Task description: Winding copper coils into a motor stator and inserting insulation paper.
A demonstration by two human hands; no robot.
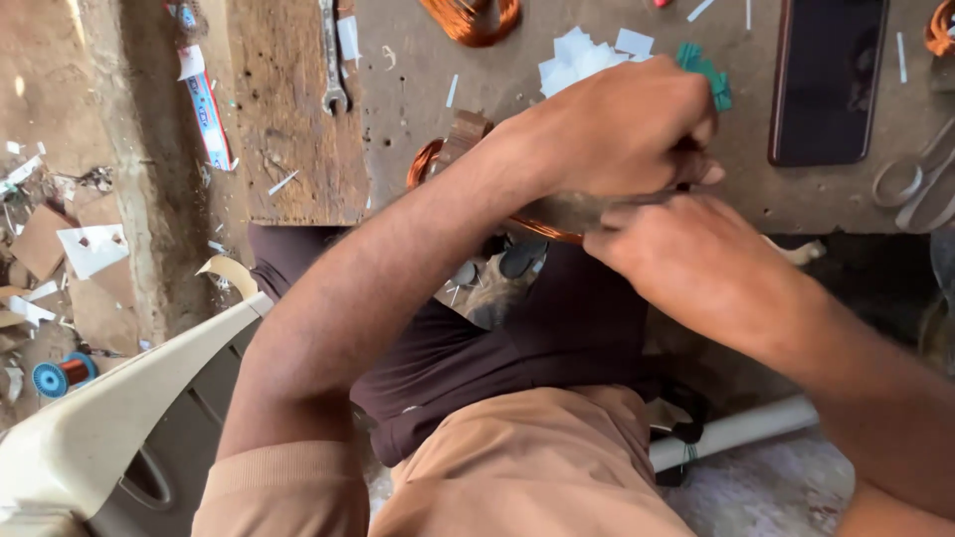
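My left hand (622, 124) is closed over a copper wire coil (426, 159) at the front edge of the wooden workbench (298, 129). My right hand (686, 254) sits just below it, fingers curled on a thin dark metal tool (577, 211) that lies across the coil. The coil's orange loop shows left of my left wrist and under both hands; most of it is hidden. A brown block (466, 131) pokes out behind my left wrist.
On the bench lie a spanner (331, 60), white paper scraps (582, 55), green strips (708, 72), a dark phone (828, 80), scissors (920, 184) and another copper coil (473, 18). A white plastic chair (109, 428) stands at lower left, a blue wire spool (62, 375) on the littered floor.
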